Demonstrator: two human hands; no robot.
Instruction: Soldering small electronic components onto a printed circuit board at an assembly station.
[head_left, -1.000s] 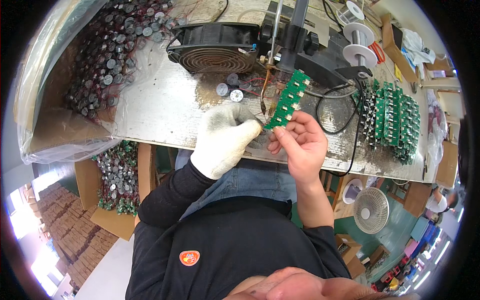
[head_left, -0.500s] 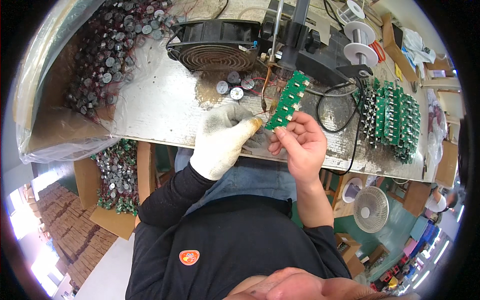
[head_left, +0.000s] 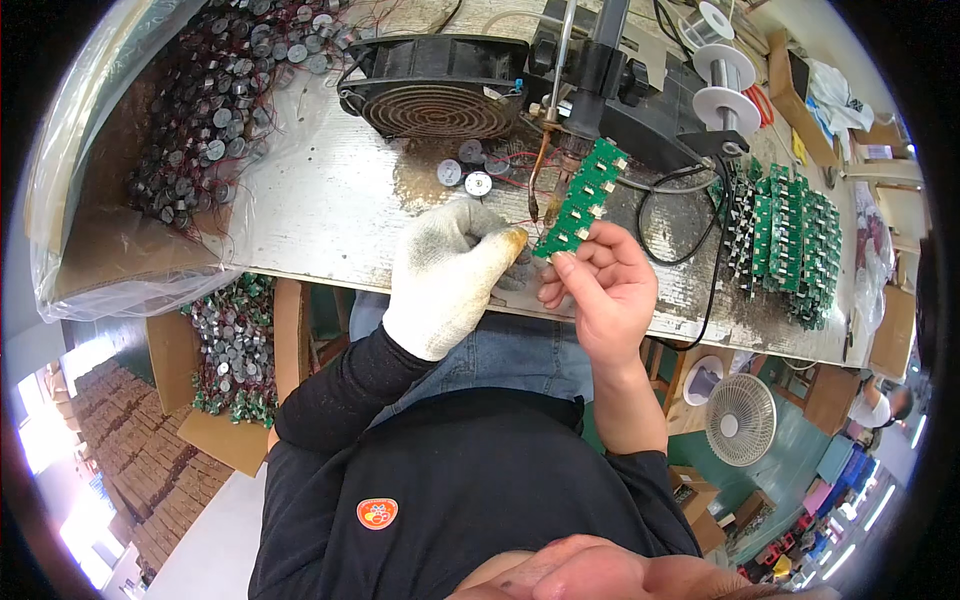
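A long green circuit board with small white connectors slants upward from my bare right hand, its lower end pinched between thumb and fingers. My left hand, in a white glove with a stained thumb tip, is closed just left of that end. A thin red wire shows at its fingertips; the rest of what they hold is hidden. Just above both hands is the thin tip of a soldering machine, beside the board. Several small round silver motors with red wires lie beyond my left hand.
A black fan stands behind the motors. On the left, a plastic-lined box holds many motors; another carton sits below the table edge. Stacked green boards stand at right, near solder spools and a looping black cable.
The board and right hand have shifted very slightly to the right and downward. My left hand keeps its pinch close to the board's lower end. The whole view has moved a little.
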